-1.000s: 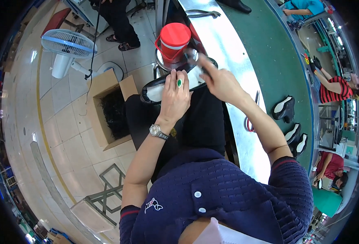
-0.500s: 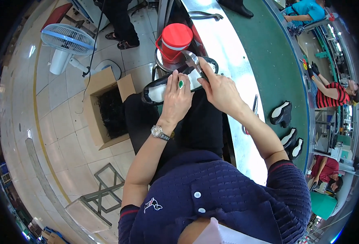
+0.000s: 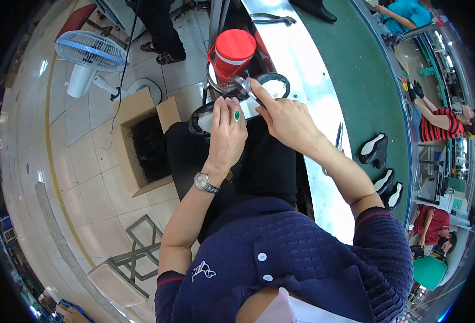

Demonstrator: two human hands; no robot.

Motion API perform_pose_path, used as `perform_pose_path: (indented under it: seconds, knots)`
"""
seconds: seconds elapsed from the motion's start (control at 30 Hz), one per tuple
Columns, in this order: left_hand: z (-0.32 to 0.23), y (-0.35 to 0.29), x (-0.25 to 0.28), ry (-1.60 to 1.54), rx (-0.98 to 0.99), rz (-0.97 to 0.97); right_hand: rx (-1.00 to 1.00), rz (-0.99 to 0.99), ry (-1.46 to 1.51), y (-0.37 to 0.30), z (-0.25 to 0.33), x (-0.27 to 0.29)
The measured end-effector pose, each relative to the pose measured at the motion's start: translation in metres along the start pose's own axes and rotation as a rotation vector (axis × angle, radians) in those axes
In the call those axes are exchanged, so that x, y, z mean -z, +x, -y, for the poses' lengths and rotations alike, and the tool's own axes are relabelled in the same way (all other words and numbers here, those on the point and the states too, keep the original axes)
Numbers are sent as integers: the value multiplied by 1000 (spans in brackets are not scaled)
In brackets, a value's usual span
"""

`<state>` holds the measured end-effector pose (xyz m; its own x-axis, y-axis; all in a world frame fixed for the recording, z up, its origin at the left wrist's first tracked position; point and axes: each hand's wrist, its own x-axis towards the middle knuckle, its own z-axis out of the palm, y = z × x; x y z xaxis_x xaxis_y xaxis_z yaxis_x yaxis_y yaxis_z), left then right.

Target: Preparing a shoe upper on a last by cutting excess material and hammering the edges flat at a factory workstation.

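Observation:
A black shoe (image 3: pixel 275 86) lies across my lap with its white underside turned up. My left hand (image 3: pixel 226 132), wearing a green-stoned ring, has its bent fingers pressed together on the shoe's far edge. In my right hand (image 3: pixel 293 124) are metal pincers (image 3: pixel 242 84), their head over that same edge near my left fingertips. The jaws are too small and blurred to read, and my right hand hides most of the handles. My fingers cover the middle of the shoe.
Beyond the shoe stands a red lidded bucket (image 3: pixel 235 47). A cardboard box (image 3: pixel 126 153) with black material sits at left. On the metal bench (image 3: pixel 310 70) at right lie more pincers (image 3: pixel 273 20); black shoes (image 3: pixel 373 149) rest on the green belt (image 3: pixel 350 91). Several people work farther right.
The pincers' head has moved left and slightly down, toward my left fingertips. My left hand has shifted a little left along the shoe, and its wrist has come lower.

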<state>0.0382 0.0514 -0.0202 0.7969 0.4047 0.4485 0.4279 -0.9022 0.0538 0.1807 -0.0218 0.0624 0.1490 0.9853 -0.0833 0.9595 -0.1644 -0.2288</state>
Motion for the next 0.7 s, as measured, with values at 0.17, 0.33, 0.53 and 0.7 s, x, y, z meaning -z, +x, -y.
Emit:
perform_pose_path:
  seconds: [0.17, 0.33, 0.53, 0.7]
  knots:
    - [-3, 0, -5, 6, 3, -52, -65, -1, 2, 2, 6, -13]
    - [0, -8, -9, -75, 8, -135, -15, -117, 76, 3, 14, -7]
    - [8, 4, 31, -319, 248, -24, 10, -9, 40, 5, 14, -3]
    - [28, -4, 36, -95, 156, 102, -82, -61, 104, 3, 23, -14]
